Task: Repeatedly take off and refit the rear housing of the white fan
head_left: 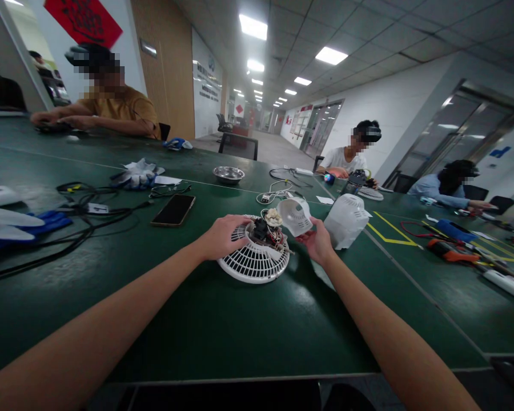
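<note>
In front of me on the green table lies a fan's white round grille (pixel 253 267), its slatted side showing. Exposed on top of it are a motor, wires and a cream-coloured part (pixel 273 217). My left hand (pixel 226 237) grips the left side of this fan assembly, its fingertips partly hidden behind the motor. Held in my right hand (pixel 317 242) is a white curved motor cover (pixel 294 217) with vent slots, tilted beside the motor. A white plastic housing (pixel 346 221) stands just right of that hand.
A phone (pixel 173 210), black cables (pixel 89 220) and gloves (pixel 139 173) lie to the left. Farther back are a metal bowl (pixel 228 174) and a white cord (pixel 278 191). Tools, including an orange-and-black one (pixel 452 251), lie right. Several people sit around the table.
</note>
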A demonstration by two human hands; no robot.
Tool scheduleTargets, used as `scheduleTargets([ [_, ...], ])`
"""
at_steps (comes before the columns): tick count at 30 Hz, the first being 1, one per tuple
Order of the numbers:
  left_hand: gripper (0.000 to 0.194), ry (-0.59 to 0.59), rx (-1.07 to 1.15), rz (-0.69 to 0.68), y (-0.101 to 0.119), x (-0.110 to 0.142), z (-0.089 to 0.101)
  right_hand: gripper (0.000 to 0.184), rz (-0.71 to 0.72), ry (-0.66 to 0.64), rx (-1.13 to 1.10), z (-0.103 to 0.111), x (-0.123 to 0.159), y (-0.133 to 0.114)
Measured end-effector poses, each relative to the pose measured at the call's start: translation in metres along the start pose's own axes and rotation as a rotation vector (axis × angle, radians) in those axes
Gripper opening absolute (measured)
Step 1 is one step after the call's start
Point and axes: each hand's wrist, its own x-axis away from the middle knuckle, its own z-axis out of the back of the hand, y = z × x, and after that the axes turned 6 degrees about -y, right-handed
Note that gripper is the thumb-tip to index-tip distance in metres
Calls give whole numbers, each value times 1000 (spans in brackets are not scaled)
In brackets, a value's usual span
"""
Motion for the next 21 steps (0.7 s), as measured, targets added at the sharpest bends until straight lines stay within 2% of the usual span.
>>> scheduleTargets([
  [2, 56, -11, -31, 6, 2, 1, 2, 39, 58, -62, -99, -13, 10, -4],
  [4, 56, -10, -53, 8, 4, 1, 4, 43, 166, -114, -87, -25, 19, -7],
  [7, 55, 1, -70, -4, 4, 2, 4, 51, 313, -219, 102, -33, 32, -8],
  [11, 55, -5, -74, -19, 3, 2, 2, 63, 449, -350, 352, -33, 42, -8],
  [18, 61, -14, -58, -38, 5, 2, 4, 72, 586, -392, 486, -33, 44, -9],
  [21, 75, -6, -24, -29, 8, 2, 3, 72, 616, -400, 563, -34, 46, -10],
])
